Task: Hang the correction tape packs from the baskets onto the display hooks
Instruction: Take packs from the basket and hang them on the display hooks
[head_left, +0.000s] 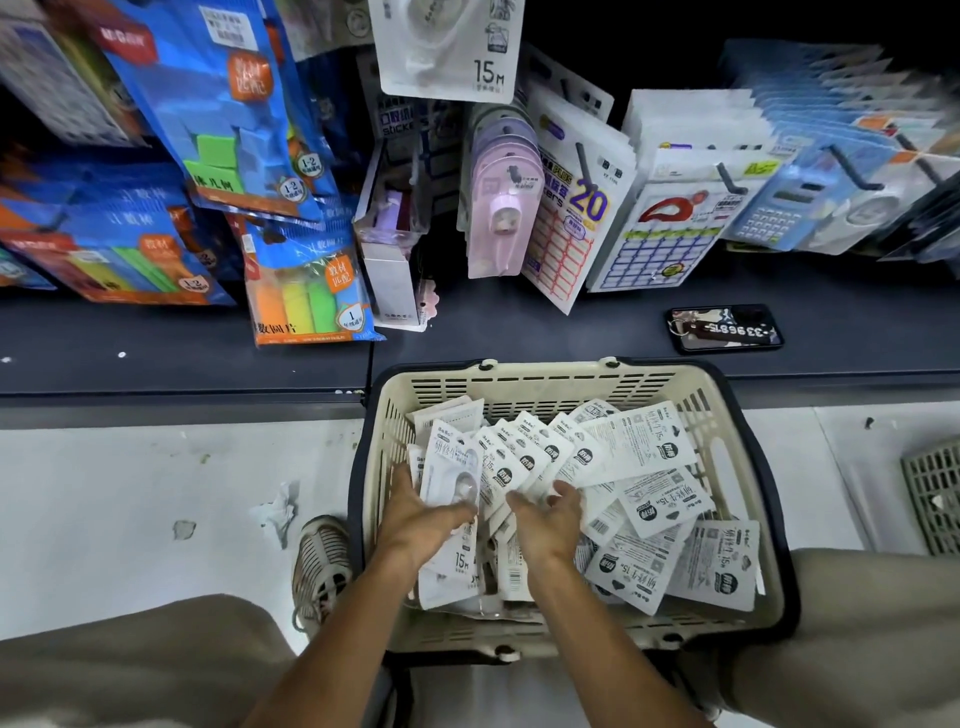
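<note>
While both arms reach down into the cream basket (524, 382), the head view shows a big heap of white correction tape packs (631, 486) lying inside it. The basket sits on the floor between the person's knees, right in front of a dark low shelf (182, 353).

The left hand (423, 512) holds one pack (451, 470) that stands up at the left side of the heap; its grip is wrapped round the lower part of that pack, with the thumb across the front. The right hand (548, 512) lies on the packs in the middle of the heap with its palm turned up and its fingers loosely bent. I cannot tell if its grip has hold of a pack.

On the shelf lies a phone (726, 328) with a key tag on top. Above it, more goods hang on display hooks (732, 179): a white 15M tape pack (447, 49) at the top, pink tape packs (498, 218), and sticker sheets (566, 228). Blue bags (218, 104) hang at the left. A shoe (321, 564) shows beside the basket.
</note>
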